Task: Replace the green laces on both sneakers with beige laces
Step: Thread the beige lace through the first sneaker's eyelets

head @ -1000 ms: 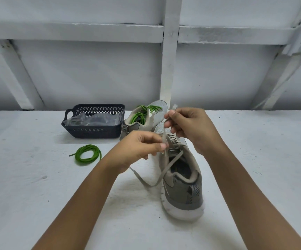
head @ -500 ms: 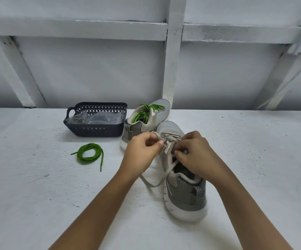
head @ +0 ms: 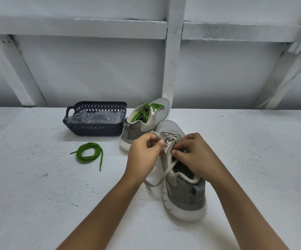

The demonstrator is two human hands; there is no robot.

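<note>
My left hand (head: pixel 144 156) and my right hand (head: pixel 195 156) both pinch the beige lace (head: pixel 169 166) with curled fingers, over the eyelets of the near sneaker (head: pixel 185 192), which stands on the white surface (head: pixel 37 195). The far sneaker (head: pixel 139 130), with green laces (head: pixel 142 112), stands just behind it, beside a dark basket (head: pixel 93 129). A loose green lace (head: pixel 89 155) lies coiled on the left.

left hand (head: pixel 144 154): pinches beige lace (head: pixel 170 167) | right hand (head: pixel 195 156): pinches it too (forearms angled inward)
</note>
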